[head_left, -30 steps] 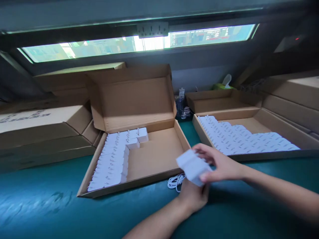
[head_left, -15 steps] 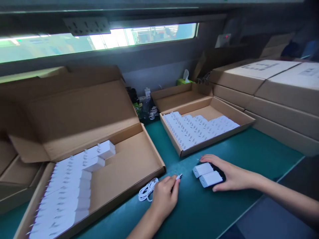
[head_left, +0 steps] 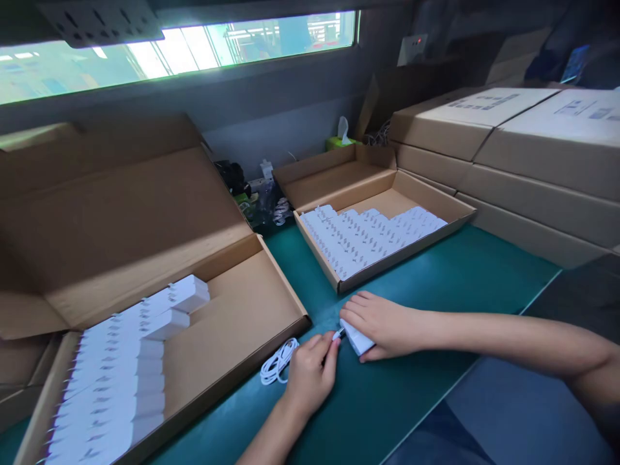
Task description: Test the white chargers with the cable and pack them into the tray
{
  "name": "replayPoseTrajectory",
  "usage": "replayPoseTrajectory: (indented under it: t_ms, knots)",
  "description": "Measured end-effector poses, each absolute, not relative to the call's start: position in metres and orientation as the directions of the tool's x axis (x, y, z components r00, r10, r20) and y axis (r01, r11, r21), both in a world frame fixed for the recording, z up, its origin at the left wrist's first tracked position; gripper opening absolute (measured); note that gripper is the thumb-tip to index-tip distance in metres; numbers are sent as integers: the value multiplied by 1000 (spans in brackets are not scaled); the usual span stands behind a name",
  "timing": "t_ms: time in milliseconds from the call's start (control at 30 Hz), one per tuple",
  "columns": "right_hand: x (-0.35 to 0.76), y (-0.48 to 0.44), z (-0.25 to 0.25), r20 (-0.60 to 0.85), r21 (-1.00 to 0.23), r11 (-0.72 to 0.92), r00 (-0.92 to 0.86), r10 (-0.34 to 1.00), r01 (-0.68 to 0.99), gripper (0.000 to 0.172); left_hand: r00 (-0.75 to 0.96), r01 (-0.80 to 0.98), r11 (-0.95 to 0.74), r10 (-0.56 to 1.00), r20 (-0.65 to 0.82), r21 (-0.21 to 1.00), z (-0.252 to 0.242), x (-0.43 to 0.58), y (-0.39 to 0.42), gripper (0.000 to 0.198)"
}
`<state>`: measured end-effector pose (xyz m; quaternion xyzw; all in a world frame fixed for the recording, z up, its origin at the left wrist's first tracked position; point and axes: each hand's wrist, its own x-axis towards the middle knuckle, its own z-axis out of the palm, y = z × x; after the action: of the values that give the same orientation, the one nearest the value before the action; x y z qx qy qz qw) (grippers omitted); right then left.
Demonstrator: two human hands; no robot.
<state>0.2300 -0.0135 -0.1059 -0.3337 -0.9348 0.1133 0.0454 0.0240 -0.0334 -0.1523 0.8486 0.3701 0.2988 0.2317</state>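
Note:
My left hand (head_left: 310,369) pinches the plug end of a white cable (head_left: 277,361) whose coil lies on the green table beside the near box. The plug tip meets a white charger (head_left: 357,338) that my right hand (head_left: 380,325) covers and holds down on the table. The near open cardboard box (head_left: 232,329) at left holds rows of white chargers (head_left: 123,368) along its left side. A second shallow box (head_left: 411,248) behind my right hand holds several rows of white chargers (head_left: 363,239).
Stacked closed cartons (head_left: 523,148) line the right side. A green tissue box (head_left: 339,141) and small dark clutter (head_left: 252,194) sit against the back wall under the window. The table's edge (head_left: 484,361) runs diagonally at right.
The view shifted right. My right hand slid left over the chargers on the table, and my left hand brought the cable plug up to one of them.

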Motion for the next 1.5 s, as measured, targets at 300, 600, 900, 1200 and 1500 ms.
replayPoseTrajectory:
  t_ms: [300, 600, 900, 1200, 1500]
  knots:
    - [229, -15, -104, -14, -320, 722, -765, 644, 614, 52, 605, 548, -721, 692, 395, 425, -151, 27, -31, 21]
    - [227, -10, -116, 49, -265, 768, -788, 614, 583, 58, 648, 571, -742, 670, 362, 352, -149, 34, -22, 23]
    - [228, -7, -115, 65, -201, 764, -770, 635, 613, 55, 669, 473, -766, 634, 388, 436, -153, 18, -21, 19]
    - [229, -6, -118, 88, -211, 765, -768, 634, 608, 56, 613, 467, -719, 683, 397, 515, -156, 23, -47, 20]
    - [228, -8, -117, 108, -231, 762, -762, 638, 605, 55, 652, 495, -736, 666, 363, 461, -154, 27, -54, 21]
